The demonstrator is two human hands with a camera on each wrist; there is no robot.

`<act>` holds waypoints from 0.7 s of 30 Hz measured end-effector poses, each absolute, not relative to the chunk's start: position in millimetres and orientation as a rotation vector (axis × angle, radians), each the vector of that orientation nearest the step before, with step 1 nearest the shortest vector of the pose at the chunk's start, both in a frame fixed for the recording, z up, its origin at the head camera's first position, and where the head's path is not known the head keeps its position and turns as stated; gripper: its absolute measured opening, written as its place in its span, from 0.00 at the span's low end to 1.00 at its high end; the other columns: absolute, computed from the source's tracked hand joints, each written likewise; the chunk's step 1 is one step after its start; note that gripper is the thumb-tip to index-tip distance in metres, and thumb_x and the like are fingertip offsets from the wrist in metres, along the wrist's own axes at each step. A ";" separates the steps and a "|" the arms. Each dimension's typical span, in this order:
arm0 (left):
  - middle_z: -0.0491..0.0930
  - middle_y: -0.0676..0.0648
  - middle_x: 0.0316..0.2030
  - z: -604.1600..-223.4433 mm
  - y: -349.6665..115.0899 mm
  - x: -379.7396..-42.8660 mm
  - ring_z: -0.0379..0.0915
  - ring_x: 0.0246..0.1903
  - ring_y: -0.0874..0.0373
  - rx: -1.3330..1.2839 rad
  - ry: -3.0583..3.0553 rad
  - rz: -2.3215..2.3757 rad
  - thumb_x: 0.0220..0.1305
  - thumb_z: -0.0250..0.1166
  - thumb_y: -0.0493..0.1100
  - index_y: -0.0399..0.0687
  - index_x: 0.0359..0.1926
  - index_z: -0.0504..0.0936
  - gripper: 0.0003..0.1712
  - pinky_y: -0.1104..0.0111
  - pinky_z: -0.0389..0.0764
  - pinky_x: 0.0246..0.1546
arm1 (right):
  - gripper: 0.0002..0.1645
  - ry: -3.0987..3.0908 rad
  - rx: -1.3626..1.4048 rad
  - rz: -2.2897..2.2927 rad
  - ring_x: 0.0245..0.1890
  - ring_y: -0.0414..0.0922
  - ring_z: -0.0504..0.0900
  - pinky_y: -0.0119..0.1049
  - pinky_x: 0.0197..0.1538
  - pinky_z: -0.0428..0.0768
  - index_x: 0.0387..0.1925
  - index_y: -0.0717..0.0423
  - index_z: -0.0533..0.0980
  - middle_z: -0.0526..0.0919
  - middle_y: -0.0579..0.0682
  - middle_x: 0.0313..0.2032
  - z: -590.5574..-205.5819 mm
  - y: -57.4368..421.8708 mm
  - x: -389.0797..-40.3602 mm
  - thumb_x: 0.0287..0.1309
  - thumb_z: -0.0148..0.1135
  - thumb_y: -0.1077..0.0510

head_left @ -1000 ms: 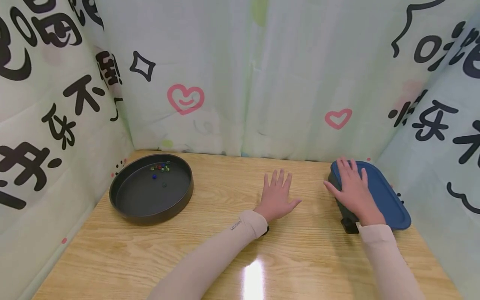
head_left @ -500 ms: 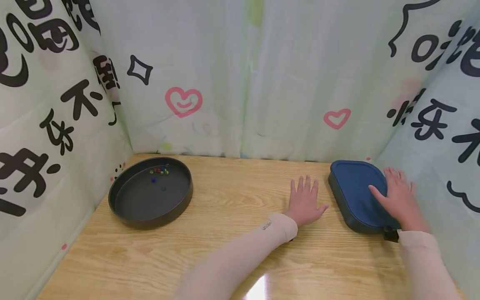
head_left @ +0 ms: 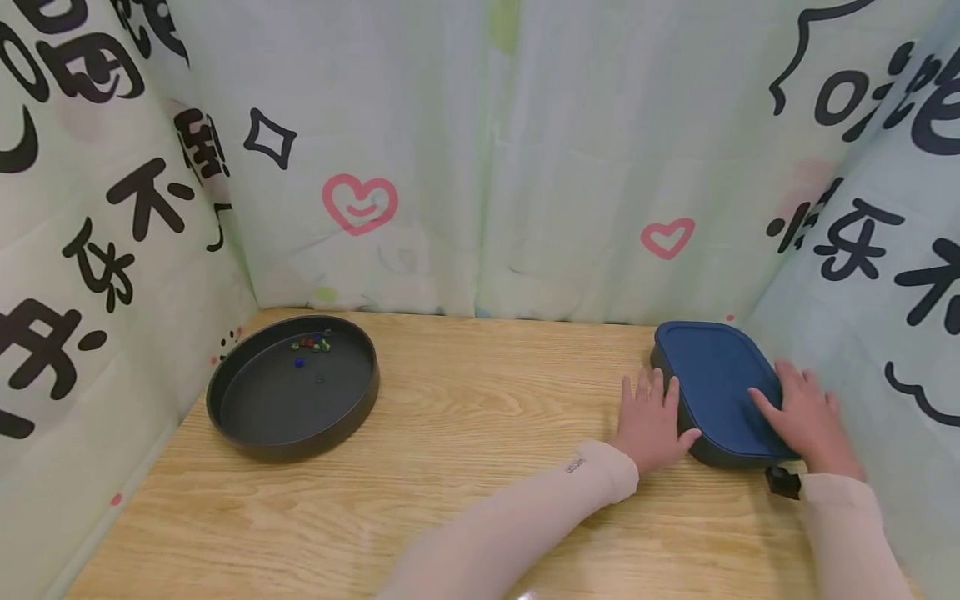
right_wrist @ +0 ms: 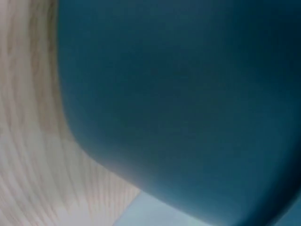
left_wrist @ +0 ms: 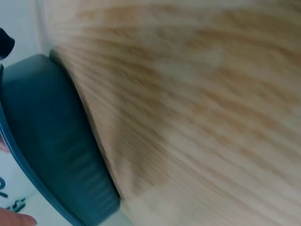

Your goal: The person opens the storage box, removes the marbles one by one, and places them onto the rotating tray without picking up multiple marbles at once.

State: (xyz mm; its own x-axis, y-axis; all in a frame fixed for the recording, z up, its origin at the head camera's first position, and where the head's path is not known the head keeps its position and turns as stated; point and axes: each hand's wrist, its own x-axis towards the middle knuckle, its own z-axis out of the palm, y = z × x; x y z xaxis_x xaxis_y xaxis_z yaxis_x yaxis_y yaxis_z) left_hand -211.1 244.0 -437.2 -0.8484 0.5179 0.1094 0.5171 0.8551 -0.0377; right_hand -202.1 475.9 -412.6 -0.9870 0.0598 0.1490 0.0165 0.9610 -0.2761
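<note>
A dark grey, rounded rectangular box [left_wrist: 56,136] with a blue lid [head_left: 716,387] stands at the right of the table, its lid on. My left hand [head_left: 651,427] is at the box's left side, fingers straight and thumb out towards the front left edge; I cannot tell whether it touches. My right hand [head_left: 813,423] lies along the right side, with its thumb over the lid's edge and the other fingers partly hidden beyond. In the right wrist view the box wall [right_wrist: 174,113] fills most of the picture, blurred.
A round black pan [head_left: 292,408] stands at the left of the table [head_left: 480,400], with several small coloured marbles [head_left: 311,343] in it. A white printed curtain [head_left: 442,167] hangs around the back and both sides.
My left hand has moved right, from the table's middle to the box. My right hand has moved from over the lid's left part to the right side. The box looks unmoved.
</note>
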 end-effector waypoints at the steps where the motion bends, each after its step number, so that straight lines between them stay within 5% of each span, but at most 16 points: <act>1: 0.49 0.54 0.73 -437.3 247.2 -209.7 0.44 0.73 0.57 -0.832 -2.910 0.032 0.63 0.33 0.75 0.61 0.74 0.46 0.43 0.60 0.50 0.71 | 0.47 -2.963 -0.069 0.418 0.63 0.75 0.46 0.74 0.58 0.43 0.68 0.74 0.44 0.53 0.79 0.62 -413.2 476.4 -201.6 0.68 0.41 0.40; 10: 0.45 0.57 0.74 -439.8 262.2 -201.1 0.41 0.73 0.58 -0.983 -2.833 0.197 0.64 0.30 0.74 0.64 0.74 0.42 0.43 0.60 0.48 0.72 | 0.49 -3.037 -0.130 0.342 0.57 0.76 0.56 0.71 0.54 0.52 0.66 0.79 0.46 0.57 0.83 0.59 -420.8 477.1 -201.2 0.68 0.38 0.37; 21: 0.44 0.59 0.74 -439.6 262.6 -199.0 0.39 0.74 0.59 -1.090 -2.861 0.191 0.64 0.32 0.73 0.71 0.72 0.46 0.38 0.61 0.45 0.73 | 0.46 -3.005 -0.144 0.371 0.57 0.76 0.58 0.69 0.55 0.60 0.69 0.73 0.44 0.56 0.81 0.60 -421.7 480.5 -198.5 0.69 0.40 0.40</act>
State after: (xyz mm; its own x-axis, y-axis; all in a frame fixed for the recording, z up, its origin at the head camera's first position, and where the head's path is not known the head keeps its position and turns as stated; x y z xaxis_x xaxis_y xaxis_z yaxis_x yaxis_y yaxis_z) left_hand -199.0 262.6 -439.6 -0.7453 0.6663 0.0250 0.6571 0.7402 -0.1426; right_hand -198.5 480.5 -421.7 -0.9895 0.1073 0.0973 0.0805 0.9656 -0.2471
